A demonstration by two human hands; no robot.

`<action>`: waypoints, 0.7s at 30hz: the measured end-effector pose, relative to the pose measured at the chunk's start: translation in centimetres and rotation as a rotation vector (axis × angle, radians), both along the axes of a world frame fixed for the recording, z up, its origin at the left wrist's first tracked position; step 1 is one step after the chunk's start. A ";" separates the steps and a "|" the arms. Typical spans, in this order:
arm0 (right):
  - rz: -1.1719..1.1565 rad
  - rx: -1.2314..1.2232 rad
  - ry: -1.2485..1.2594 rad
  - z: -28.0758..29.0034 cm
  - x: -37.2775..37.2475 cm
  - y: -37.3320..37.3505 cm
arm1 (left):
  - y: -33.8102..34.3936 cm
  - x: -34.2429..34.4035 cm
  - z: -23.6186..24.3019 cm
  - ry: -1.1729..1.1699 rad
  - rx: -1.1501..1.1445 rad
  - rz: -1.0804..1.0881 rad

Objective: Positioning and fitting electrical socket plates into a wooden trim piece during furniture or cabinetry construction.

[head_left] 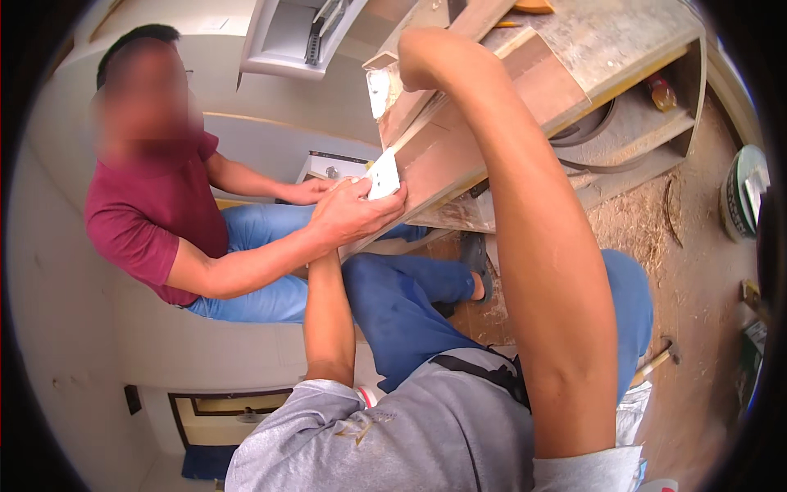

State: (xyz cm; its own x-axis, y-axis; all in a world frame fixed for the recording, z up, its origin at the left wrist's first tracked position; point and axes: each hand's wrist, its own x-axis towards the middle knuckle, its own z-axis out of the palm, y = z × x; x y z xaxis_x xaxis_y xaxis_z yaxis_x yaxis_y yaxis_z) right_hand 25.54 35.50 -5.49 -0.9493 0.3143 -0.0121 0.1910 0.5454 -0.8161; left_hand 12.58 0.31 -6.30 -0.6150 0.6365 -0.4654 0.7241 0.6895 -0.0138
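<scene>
My right arm reaches up across the work, and my right hand (426, 59) bends down over a narrow wooden strip with a white-faced end (378, 92). Its fingers are hidden behind the wrist. My left forearm (329, 320) runs up to a co-worker's forearm, which covers my left hand; I cannot see its fingers. The co-worker's hand (348, 215) pinches a small white plate with dark holes (383, 174) against the tip of a long brown board (463, 152). The co-worker's other hand (310, 192) is just behind.
The boards lie on a wooden bench (627, 49) with an open shelf beneath, where a hose (590, 131) and a bottle (661, 93) lie. Wood shavings (643, 217) litter the floor. A bucket (744, 193) and a hammer (656, 361) are at the right. A white drawer (283, 41) juts out above.
</scene>
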 end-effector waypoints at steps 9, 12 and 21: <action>0.063 0.069 0.154 -3.3 -3.2 1.4 | 0.5 -0.8 -1.4 -0.301 0.261 -0.042; 0.107 -0.008 0.231 -2.9 -1.7 1.7 | 1.8 1.1 -0.8 -0.387 0.447 0.058; 0.008 -0.036 0.099 -0.3 2.5 -0.2 | 0.2 -3.0 -1.9 -0.920 1.035 0.722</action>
State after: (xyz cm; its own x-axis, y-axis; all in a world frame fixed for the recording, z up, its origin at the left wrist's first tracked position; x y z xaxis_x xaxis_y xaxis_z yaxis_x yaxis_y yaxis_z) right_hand 28.06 35.33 -5.80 -0.9490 0.3073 0.0709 0.1039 0.5170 -0.8496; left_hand 9.59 0.47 -8.22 -0.6808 0.6123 -0.4019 -0.2598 0.3112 0.9141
